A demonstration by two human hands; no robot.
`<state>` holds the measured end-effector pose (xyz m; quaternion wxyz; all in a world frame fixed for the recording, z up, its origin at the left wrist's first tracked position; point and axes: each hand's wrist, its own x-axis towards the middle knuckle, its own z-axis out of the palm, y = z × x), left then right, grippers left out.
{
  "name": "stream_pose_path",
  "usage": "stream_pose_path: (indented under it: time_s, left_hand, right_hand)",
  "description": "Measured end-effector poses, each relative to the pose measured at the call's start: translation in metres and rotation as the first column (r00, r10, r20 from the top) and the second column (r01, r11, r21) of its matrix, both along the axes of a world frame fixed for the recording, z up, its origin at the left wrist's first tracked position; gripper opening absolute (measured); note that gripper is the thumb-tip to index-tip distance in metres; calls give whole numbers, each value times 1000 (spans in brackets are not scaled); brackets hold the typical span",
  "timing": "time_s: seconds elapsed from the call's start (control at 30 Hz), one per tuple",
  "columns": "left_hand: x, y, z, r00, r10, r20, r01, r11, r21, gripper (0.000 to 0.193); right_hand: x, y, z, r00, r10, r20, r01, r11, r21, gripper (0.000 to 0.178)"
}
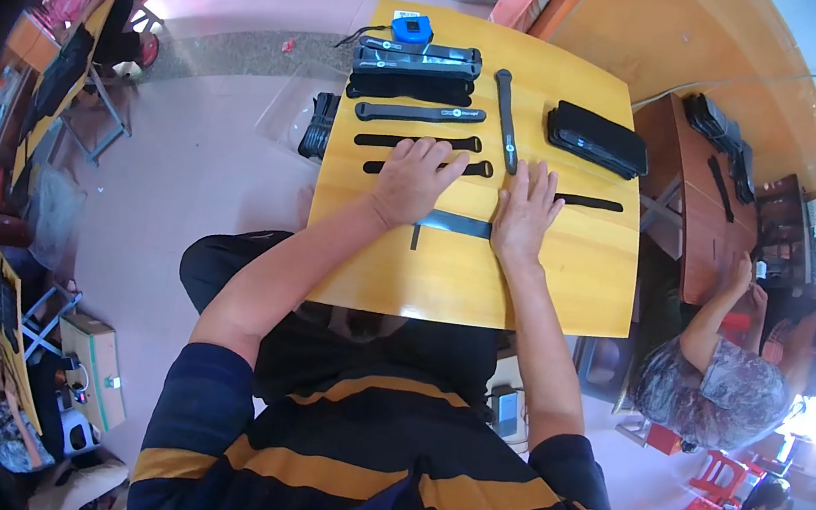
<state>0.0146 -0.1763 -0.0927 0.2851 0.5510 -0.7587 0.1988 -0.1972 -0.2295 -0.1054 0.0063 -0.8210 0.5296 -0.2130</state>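
Note:
My left hand lies over a black strap with a small loop at its right end, fingers stretched forward and holding nothing I can see. Its fingertips reach toward a second black strap just beyond. My right hand rests flat with fingers extended. Its palm side touches the right end of a dark grey strip, and a black strap runs out to the right from its fingers. Beyond its fingertips lies a long grey strap with a pale mark. Whatever is under both palms is hidden.
The yellow table also bears a grey strap, bundled straps, a black stack and a blue tape measure. A short dark strip lies near me. At right, another person sits by a brown table.

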Motion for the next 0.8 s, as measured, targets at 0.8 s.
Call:
stream_pose_path:
  time_s: [0.8]
  left_hand:
    - [5, 27, 39, 948, 87, -307, -48, 990, 131, 30]
  right_hand:
    - [-89, -43, 20, 995, -15, -102, 19, 999, 39, 45]
